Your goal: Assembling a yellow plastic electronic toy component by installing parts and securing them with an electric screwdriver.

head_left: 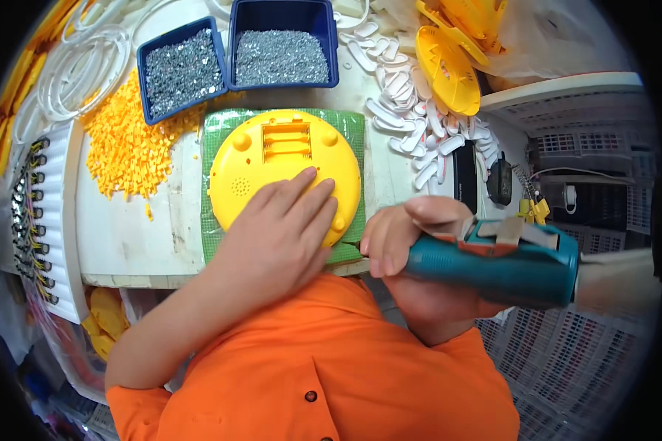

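Left hand (283, 239) lies flat, palm down, fingers spread on the round yellow plastic housing (272, 158) — pressing, not gripping, nothing enclosed. The housing lies back side up, with an open rectangular battery bay near its top edge and a small speaker grille at lower left. It sits on a green gridded mat (353, 132) at the middle of the white worktable (125, 235), just in front of the person's orange shirt.

Right hand (412, 235) is clenched around a teal cylindrical electric screwdriver (500, 264), held roughly level with its front end pointing left toward the housing's lower right edge. The tip is hidden behind the fingers, so I cannot tell whether it touches.

Around it:
- two blue rectangular plastic bins (283, 48) of small grey metal screws, side by side behind the mat
- heap of small orange-yellow plastic pieces (129, 143) left of the mat, touching the left bin
- scatter of white oblong plastic parts (412, 110) to the right of the mat
- more yellow round shells (449, 66) stacked at top right
- coils of clear tubing (81, 70) at top left
- white rack with rows of small wired parts (37, 213) along the left table edge
- white lattice crates (581, 125) on the right
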`<action>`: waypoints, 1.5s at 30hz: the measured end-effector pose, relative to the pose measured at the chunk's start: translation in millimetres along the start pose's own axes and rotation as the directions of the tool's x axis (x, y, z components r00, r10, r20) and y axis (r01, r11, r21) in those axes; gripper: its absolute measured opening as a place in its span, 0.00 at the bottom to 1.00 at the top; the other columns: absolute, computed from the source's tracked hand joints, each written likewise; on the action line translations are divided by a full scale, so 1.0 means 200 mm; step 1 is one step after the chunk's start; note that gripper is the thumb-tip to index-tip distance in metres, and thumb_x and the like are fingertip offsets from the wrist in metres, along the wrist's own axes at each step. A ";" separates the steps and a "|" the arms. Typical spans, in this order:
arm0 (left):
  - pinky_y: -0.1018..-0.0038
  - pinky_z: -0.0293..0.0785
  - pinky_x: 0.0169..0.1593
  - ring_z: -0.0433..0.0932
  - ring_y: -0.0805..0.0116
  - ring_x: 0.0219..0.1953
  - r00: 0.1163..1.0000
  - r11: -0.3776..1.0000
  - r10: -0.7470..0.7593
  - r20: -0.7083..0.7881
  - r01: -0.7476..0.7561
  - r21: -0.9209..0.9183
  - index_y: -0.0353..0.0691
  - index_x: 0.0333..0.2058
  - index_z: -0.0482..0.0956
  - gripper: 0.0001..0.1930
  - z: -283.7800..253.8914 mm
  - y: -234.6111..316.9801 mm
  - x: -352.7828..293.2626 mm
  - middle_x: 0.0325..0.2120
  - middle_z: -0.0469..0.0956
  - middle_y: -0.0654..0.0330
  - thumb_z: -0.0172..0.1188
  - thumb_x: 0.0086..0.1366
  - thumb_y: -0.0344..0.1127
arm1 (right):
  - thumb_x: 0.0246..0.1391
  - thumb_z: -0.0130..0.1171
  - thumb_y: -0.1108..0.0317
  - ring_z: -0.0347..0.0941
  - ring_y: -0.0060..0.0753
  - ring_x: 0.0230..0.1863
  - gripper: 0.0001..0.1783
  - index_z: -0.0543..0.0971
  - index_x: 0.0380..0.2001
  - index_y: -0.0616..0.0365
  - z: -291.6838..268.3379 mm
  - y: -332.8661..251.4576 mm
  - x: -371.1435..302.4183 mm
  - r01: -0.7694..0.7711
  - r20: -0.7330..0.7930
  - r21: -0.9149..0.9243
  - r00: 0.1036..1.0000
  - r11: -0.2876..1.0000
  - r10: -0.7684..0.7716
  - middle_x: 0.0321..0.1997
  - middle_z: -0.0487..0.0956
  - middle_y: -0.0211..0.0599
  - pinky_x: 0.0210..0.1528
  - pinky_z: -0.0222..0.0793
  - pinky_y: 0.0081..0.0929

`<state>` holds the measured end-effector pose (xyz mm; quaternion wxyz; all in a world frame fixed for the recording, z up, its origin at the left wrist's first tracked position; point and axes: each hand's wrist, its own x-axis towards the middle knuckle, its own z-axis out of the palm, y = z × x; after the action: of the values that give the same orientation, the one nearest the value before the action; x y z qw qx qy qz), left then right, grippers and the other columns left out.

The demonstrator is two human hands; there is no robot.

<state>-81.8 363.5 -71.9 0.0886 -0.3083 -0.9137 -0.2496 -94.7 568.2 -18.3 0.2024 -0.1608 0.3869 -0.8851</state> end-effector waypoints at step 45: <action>0.60 0.63 0.70 0.72 0.61 0.65 0.945 0.961 0.277 -0.175 -0.275 0.035 0.36 0.54 0.77 0.19 0.00 -0.38 -0.29 0.59 0.77 0.56 0.52 0.66 0.36 | 0.67 0.56 0.69 0.77 0.42 0.23 0.09 0.79 0.41 0.64 0.19 0.34 0.29 0.202 0.495 -0.444 0.867 0.873 0.051 0.24 0.79 0.41 0.33 0.78 0.42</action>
<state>-81.8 280.7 -121.7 0.2057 -0.4092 -0.8511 -0.2566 -112.4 473.8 -36.6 0.2114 -0.4412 0.5234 -0.6977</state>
